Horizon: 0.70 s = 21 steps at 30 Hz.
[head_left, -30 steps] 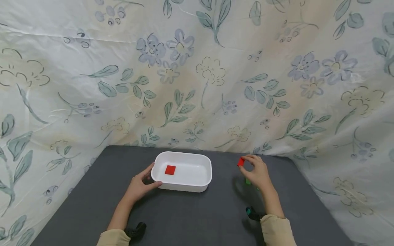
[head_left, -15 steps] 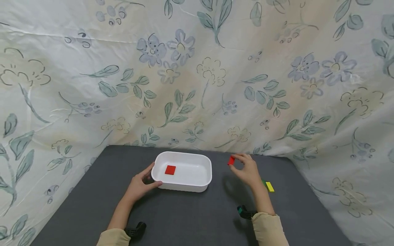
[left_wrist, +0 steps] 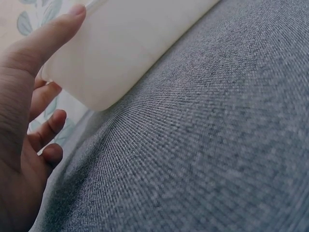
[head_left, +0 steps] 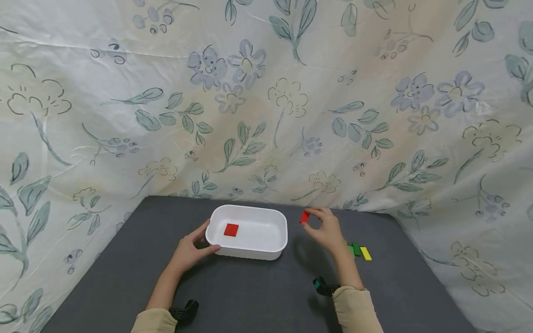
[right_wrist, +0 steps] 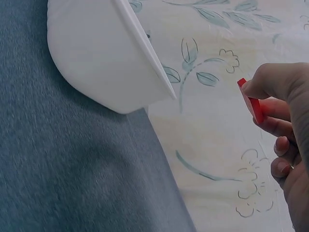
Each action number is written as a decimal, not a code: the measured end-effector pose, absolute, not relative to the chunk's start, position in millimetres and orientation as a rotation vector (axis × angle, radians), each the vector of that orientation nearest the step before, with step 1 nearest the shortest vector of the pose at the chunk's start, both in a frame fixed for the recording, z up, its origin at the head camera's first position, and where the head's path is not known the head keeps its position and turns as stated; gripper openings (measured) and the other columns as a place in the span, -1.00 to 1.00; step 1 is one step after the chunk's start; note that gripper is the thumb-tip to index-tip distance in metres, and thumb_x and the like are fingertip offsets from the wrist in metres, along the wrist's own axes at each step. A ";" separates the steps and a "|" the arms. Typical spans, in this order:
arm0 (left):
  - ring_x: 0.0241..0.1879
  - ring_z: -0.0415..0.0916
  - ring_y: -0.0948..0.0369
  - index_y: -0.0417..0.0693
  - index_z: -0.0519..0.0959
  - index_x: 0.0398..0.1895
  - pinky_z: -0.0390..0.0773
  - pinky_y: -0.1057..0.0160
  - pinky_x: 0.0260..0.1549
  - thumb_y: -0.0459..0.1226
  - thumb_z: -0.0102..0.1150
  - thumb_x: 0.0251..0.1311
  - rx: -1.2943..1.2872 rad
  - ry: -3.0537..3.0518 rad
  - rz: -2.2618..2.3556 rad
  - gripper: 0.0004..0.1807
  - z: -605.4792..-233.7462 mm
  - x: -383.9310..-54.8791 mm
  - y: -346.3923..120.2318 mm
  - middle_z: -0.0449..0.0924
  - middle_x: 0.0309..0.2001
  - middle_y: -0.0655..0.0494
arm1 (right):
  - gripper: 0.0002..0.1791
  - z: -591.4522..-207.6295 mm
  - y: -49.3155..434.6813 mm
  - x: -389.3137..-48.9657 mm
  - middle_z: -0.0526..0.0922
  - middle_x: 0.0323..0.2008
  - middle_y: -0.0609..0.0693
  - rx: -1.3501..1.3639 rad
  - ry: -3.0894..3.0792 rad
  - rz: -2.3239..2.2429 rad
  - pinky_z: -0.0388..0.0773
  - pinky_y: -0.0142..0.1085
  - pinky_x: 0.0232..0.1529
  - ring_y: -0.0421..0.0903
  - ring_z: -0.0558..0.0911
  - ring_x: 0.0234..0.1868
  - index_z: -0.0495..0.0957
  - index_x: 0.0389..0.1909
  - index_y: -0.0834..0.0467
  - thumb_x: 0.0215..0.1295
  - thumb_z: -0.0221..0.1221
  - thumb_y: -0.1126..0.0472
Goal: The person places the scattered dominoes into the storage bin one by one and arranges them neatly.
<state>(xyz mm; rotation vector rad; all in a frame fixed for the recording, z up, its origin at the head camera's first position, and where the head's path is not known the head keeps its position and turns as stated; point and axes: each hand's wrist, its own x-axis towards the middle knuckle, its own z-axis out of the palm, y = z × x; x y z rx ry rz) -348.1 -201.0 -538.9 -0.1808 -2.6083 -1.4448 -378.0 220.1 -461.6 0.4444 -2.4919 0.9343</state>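
Red tile (head_left: 304,216) pinched in right hand (head_left: 327,232), thumb opposing fingers, raised off worktop (head_left: 258,291), just right of white tray (head_left: 250,254); tray's long axis runs roughly toward tile; left hand (head_left: 186,253) grips opposite end.

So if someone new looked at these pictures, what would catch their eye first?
Probably the white tub on the dark tabletop, its left end gripped by the left hand, with a red square lying inside. Next, the red piece pinched in the right hand, above the table to the tub's right. Behind, a floral cloth fills most of the head view.
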 end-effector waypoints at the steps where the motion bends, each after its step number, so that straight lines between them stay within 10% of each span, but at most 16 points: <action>1: 0.03 0.36 0.05 0.08 0.27 0.66 0.36 0.12 -0.16 0.03 0.63 0.10 -0.183 -2.607 -1.446 0.08 -539.1 -348.2 -201.0 0.58 0.04 -0.05 | -0.54 -461.6 218.2 -378.3 0.68 0.17 0.19 0.445 -2.496 0.931 0.58 0.14 0.08 0.18 0.57 0.15 0.72 0.16 0.28 0.24 0.47 0.27; 21: 0.04 0.36 0.06 0.05 0.26 0.67 0.36 0.09 -0.13 0.05 0.62 0.10 -0.176 -2.616 -1.448 0.09 -539.7 -348.1 -202.0 0.55 -0.01 -0.03 | -0.57 -462.4 190.9 -379.2 0.73 0.11 0.11 0.476 -2.479 0.979 0.60 0.10 0.08 0.12 0.60 0.11 0.75 0.12 0.23 0.21 0.49 0.25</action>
